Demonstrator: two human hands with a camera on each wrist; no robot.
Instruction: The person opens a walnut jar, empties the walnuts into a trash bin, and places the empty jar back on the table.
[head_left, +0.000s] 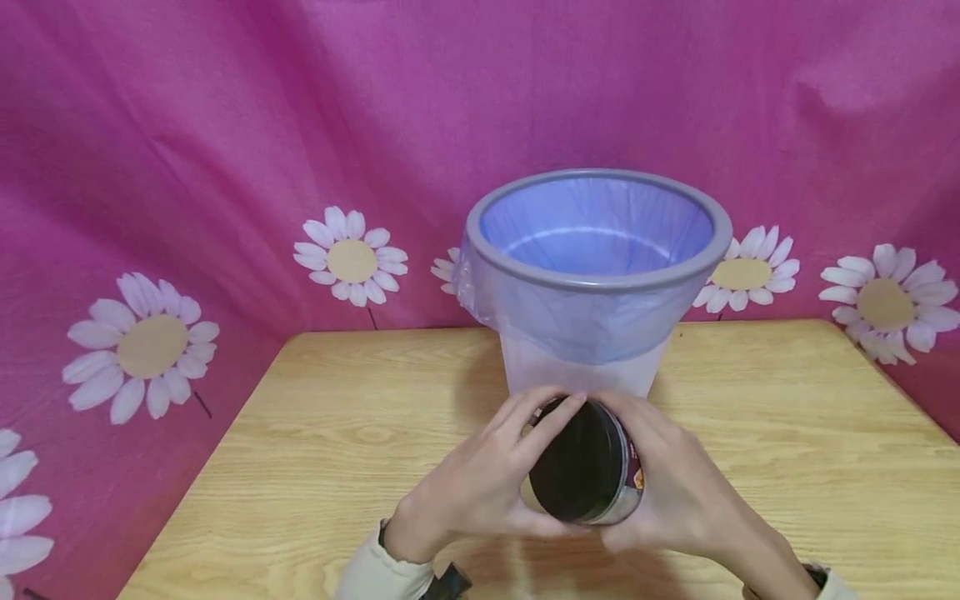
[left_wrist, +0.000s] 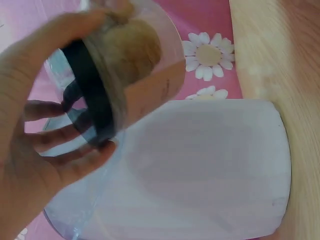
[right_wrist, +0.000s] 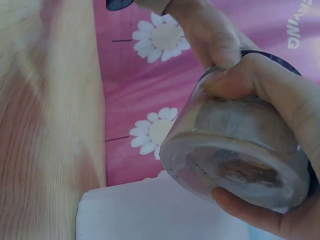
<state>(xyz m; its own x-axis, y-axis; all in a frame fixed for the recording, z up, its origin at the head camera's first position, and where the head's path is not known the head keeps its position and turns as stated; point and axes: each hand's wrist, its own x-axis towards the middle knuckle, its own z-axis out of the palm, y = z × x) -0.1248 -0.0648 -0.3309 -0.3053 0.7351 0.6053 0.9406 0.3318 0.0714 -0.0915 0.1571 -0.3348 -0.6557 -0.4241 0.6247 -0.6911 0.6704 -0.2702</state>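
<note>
A clear plastic jar (head_left: 592,475) with a black lid (head_left: 576,460) is held on its side above the wooden table (head_left: 315,433), lid towards me. My left hand (head_left: 487,479) curls its fingers round the lid rim (left_wrist: 92,95). My right hand (head_left: 675,483) grips the jar's body (right_wrist: 240,150) from the right. Brownish contents show through the jar's clear base in the right wrist view. Just behind the jar stands a grey-rimmed bin (head_left: 596,275) lined with a pale blue bag (head_left: 555,312).
A pink cloth with white daisies (head_left: 351,257) hangs behind and beside the table. The bin (left_wrist: 210,170) sits at the table's middle back, with bare wood on both sides of it. The table's left edge (head_left: 202,467) drops to the cloth.
</note>
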